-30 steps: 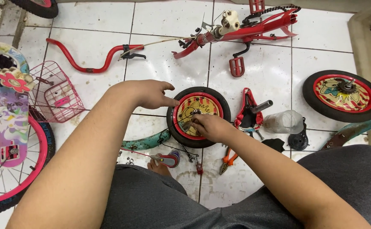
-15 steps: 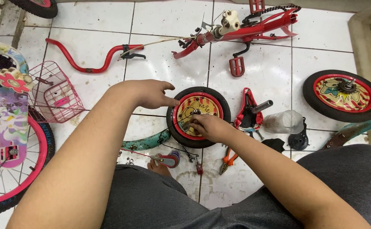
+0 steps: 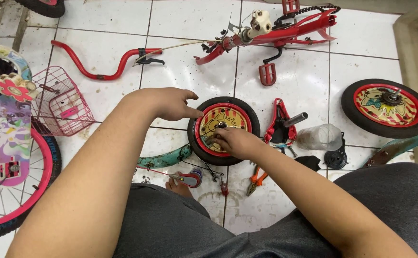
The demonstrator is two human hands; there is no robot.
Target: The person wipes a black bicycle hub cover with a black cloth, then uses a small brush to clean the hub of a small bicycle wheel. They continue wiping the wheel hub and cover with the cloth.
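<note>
A small bicycle wheel (image 3: 237, 111) with a black tyre and a red-and-yellow disc lies flat on the tiled floor in front of me. My left hand (image 3: 173, 103) rests on its left rim, fingers touching the tyre. Over the lower part of the disc, beside the hub (image 3: 222, 125), my right hand (image 3: 233, 142) has its fingers curled; whether they pinch a small part is hidden.
A second wheel (image 3: 385, 107) lies at right. A red bike frame (image 3: 285, 32), red handlebar (image 3: 99, 62), pink basket (image 3: 60, 102) and pink bike (image 3: 13, 143) lie around. A saddle (image 3: 280, 126), clear jar (image 3: 320, 137), orange pliers (image 3: 256, 180) and teal fender (image 3: 163, 156) sit near.
</note>
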